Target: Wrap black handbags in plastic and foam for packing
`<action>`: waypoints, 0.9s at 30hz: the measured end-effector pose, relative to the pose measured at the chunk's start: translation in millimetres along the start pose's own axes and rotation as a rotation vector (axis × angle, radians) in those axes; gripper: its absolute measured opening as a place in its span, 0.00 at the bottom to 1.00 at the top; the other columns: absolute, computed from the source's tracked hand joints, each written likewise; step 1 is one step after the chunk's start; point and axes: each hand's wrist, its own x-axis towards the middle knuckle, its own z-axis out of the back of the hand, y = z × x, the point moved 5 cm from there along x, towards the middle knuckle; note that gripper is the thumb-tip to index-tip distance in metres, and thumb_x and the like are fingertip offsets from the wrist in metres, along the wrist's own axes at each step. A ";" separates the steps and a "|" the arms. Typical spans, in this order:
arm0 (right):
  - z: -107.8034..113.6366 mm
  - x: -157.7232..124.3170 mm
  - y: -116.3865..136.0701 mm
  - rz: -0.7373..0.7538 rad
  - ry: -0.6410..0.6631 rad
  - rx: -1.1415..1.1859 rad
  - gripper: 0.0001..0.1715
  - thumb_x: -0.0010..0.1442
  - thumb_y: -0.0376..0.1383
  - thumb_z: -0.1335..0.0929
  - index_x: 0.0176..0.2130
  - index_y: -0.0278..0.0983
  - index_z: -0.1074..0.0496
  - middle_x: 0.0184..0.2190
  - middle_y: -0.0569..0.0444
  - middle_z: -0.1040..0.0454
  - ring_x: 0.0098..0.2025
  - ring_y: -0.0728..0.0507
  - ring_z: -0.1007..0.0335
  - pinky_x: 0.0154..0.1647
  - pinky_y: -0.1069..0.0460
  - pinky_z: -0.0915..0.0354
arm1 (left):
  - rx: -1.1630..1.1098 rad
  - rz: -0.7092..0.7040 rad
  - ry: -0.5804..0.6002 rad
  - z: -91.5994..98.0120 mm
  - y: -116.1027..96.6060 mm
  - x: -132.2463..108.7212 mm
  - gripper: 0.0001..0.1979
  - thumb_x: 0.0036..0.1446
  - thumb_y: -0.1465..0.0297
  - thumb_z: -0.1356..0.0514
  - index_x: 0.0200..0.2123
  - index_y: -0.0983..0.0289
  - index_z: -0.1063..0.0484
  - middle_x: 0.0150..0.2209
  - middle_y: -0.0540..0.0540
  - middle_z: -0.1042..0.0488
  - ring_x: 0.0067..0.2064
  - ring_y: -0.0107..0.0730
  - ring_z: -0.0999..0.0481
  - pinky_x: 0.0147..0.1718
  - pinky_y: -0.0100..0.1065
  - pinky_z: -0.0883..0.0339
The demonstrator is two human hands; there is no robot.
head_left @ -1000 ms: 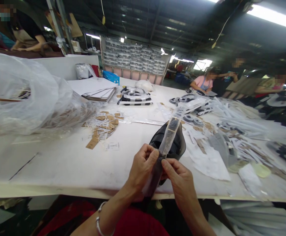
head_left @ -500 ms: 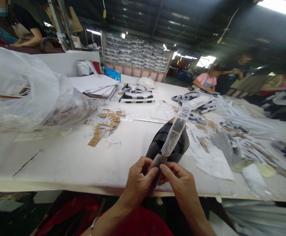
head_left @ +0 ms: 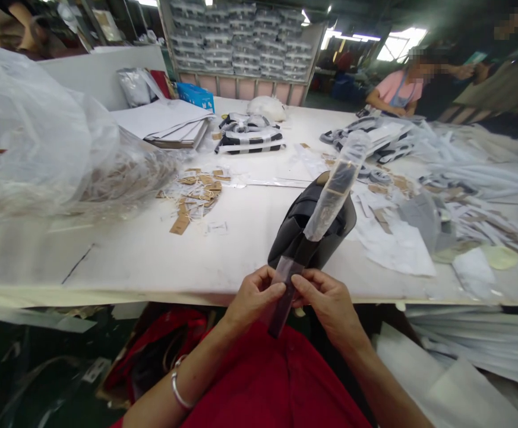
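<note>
A black bag [head_left: 288,223] sits on the table in front of me, its strap rising from it and running toward my body. The strap's far stretch is wrapped in a clear plastic sleeve [head_left: 335,193]. Nearer me a bare piece of black strap [head_left: 306,252] shows, then a thin clear plastic film [head_left: 286,270] lies around it. My left hand [head_left: 252,300] pinches the film and strap from the left, thumb on top. My right hand [head_left: 328,303] pinches the same spot from the right. The strap's near end [head_left: 279,321] hangs over the table edge.
Brown cardboard tags [head_left: 201,193] with strings lie left of centre, beside a large clear plastic bag [head_left: 63,142]. White sheets [head_left: 165,122], packed black-and-white bundles [head_left: 250,139] and a blue box [head_left: 195,96] stand behind. Paper scraps [head_left: 392,238] cover the right side. A person [head_left: 397,92] works far right.
My view has tilted down, so the table edge sits higher. Between the wrapped sleeve and my hands, more bare black strap shows. Both hands keep their pinch.
</note>
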 end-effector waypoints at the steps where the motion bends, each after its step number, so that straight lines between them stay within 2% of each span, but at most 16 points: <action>1: 0.1 0.0 -0.1 0.003 0.000 0.001 0.23 0.48 0.50 0.24 0.33 0.34 0.23 0.26 0.53 0.21 0.24 0.45 0.25 0.27 0.52 0.27 | -0.009 0.007 0.000 0.0 0.6 -1.7 0.20 0.49 0.55 0.32 0.29 0.65 0.34 0.26 0.47 0.34 0.28 0.25 0.36 0.30 0.27 0.40; 5: 0.8 1.0 9.0 0.036 -0.008 0.003 0.22 0.49 0.49 0.24 0.34 0.35 0.24 0.27 0.54 0.21 0.25 0.45 0.26 0.27 0.53 0.28 | -0.035 0.021 -0.015 -2.4 -2.1 -4.4 0.20 0.49 0.56 0.32 0.28 0.65 0.35 0.26 0.47 0.32 0.27 0.24 0.35 0.30 0.27 0.40; 9: 0.6 2.7 20.8 0.074 -0.023 -0.033 0.20 0.51 0.49 0.25 0.30 0.35 0.25 0.25 0.56 0.24 0.26 0.47 0.28 0.27 0.54 0.29 | -0.010 0.001 -0.037 -6.2 -11.7 -5.6 0.19 0.49 0.58 0.32 0.28 0.65 0.35 0.25 0.47 0.33 0.26 0.23 0.36 0.27 0.26 0.42; 15: 0.5 4.0 24.9 0.076 -0.010 -0.032 0.20 0.51 0.49 0.26 0.29 0.35 0.25 0.24 0.57 0.25 0.25 0.47 0.28 0.29 0.54 0.30 | 0.167 -0.107 -0.127 -4.7 -24.2 -8.8 0.11 0.53 0.65 0.36 0.29 0.65 0.32 0.27 0.47 0.32 0.29 0.26 0.34 0.30 0.27 0.39; 21: 0.4 2.4 26.7 0.051 0.004 -0.046 0.21 0.49 0.50 0.25 0.29 0.34 0.25 0.24 0.55 0.23 0.26 0.46 0.27 0.29 0.53 0.30 | 0.357 -0.187 -0.208 -4.6 -27.4 -16.7 0.06 0.55 0.68 0.39 0.29 0.64 0.31 0.26 0.47 0.32 0.29 0.26 0.34 0.29 0.27 0.40; 27: -1.4 2.6 22.2 0.035 0.002 -0.041 0.20 0.49 0.50 0.24 0.28 0.35 0.25 0.23 0.56 0.24 0.26 0.45 0.26 0.30 0.52 0.29 | 0.502 -0.248 -0.237 -4.4 -28.3 -20.3 0.02 0.54 0.72 0.40 0.30 0.64 0.29 0.26 0.47 0.31 0.28 0.25 0.34 0.28 0.26 0.40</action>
